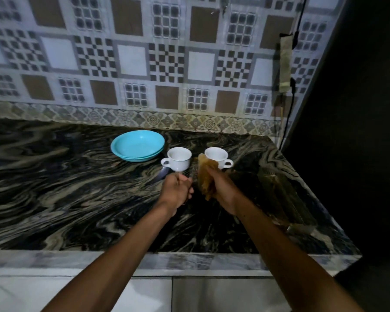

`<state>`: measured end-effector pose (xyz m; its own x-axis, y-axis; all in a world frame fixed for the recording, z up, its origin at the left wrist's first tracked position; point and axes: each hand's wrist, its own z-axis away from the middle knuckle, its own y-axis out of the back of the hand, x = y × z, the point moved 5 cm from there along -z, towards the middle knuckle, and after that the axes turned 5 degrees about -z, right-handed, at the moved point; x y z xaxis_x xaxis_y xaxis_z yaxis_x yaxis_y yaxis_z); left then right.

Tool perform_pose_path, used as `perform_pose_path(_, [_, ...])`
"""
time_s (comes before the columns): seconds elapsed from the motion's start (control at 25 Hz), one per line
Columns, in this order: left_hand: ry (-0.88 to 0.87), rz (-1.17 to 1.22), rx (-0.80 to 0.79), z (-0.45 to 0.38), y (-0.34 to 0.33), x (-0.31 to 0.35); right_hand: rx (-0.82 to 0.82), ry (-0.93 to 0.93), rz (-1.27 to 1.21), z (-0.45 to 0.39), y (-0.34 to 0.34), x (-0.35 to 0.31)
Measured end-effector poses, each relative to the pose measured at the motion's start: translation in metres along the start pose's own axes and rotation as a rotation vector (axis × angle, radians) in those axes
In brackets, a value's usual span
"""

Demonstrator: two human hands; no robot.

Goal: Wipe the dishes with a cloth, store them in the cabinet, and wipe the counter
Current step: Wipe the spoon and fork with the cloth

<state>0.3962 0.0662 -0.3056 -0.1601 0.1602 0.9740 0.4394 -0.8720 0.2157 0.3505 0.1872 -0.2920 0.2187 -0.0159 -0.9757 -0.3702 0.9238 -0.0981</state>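
Two stacked turquoise plates (137, 145) sit at the back of the dark marbled counter (65, 190). Two white cups stand to their right: one (178, 158) with its handle to the left, the other (217, 156) with its handle to the right. My left hand (176, 191) is curled round the handle of a metal spoon (161, 174), whose bowl sticks out to the left, just in front of the left cup. My right hand (221, 188) grips a bunched yellow-brown cloth (205, 176) close to the left hand, partly covering the right cup.
A dark rectangular grate or mat (279, 194) lies on the counter's right end, near its edge. The patterned tiled wall (131, 59) rises behind, with a strip (285, 64) and a black cable (289, 113) hanging at the right corner. White cabinet fronts (212, 293) lie below the counter.
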Motion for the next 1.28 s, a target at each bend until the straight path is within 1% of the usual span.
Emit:
perform_pose_path(0.08, [-0.143,-0.071,0.077,0.005,0.013,0.004,-0.154,0.001,-0.008,0.004,-0.025,0.003])
perform_pose_path(0.12, [-0.212,-0.126,0.100,0.009,0.022,0.004,-0.197,0.002,-0.048,0.008,-0.035,0.004])
perform_pose_path(0.16, [-0.254,-0.165,0.102,0.011,0.029,0.004,-0.198,0.015,-0.081,0.011,-0.043,0.002])
perform_pose_path(0.2, [-0.288,-0.197,0.099,0.015,0.037,0.004,-0.164,0.051,-0.089,0.014,-0.049,-0.002])
perform_pose_path(0.28, [-0.353,-0.239,0.102,0.025,0.048,0.011,-0.041,0.142,-0.050,0.020,-0.057,-0.014])
perform_pose_path(0.4, [-0.435,-0.268,0.144,0.041,0.060,0.026,0.066,0.183,-0.023,0.024,-0.070,-0.025])
perform_pose_path(0.48, [-0.480,-0.285,0.137,0.049,0.064,0.033,0.134,0.227,-0.024,0.025,-0.074,-0.032])
perform_pose_path(0.56, [-0.480,-0.280,0.103,0.054,0.066,0.038,0.226,0.266,-0.050,0.022,-0.074,-0.037])
perform_pose_path(0.68, [-0.421,-0.249,0.071,0.052,0.066,0.043,0.359,0.324,-0.009,0.013,-0.070,-0.044])
perform_pose_path(0.76, [-0.379,-0.185,0.028,0.049,0.065,0.046,0.409,0.373,0.024,0.009,-0.066,-0.050])
perform_pose_path(0.84, [-0.357,-0.146,0.006,0.046,0.067,0.049,0.359,0.360,-0.044,0.011,-0.063,-0.054])
perform_pose_path(0.92, [-0.366,-0.139,0.008,0.041,0.069,0.052,0.216,0.241,-0.174,0.011,-0.068,-0.051])
perform_pose_path(0.96, [-0.377,-0.135,0.000,0.039,0.069,0.053,0.189,0.215,-0.190,0.010,-0.069,-0.051])
perform_pose_path(1.0, [-0.384,-0.133,-0.012,0.039,0.068,0.053,0.209,0.221,-0.158,0.008,-0.067,-0.053])
perform_pose_path(1.16, [-0.407,-0.135,-0.056,0.042,0.062,0.056,0.430,0.324,0.074,0.001,-0.057,-0.067])
perform_pose_path(1.28, [-0.405,-0.109,-0.063,0.043,0.062,0.061,0.473,0.405,0.305,-0.004,-0.052,-0.077])
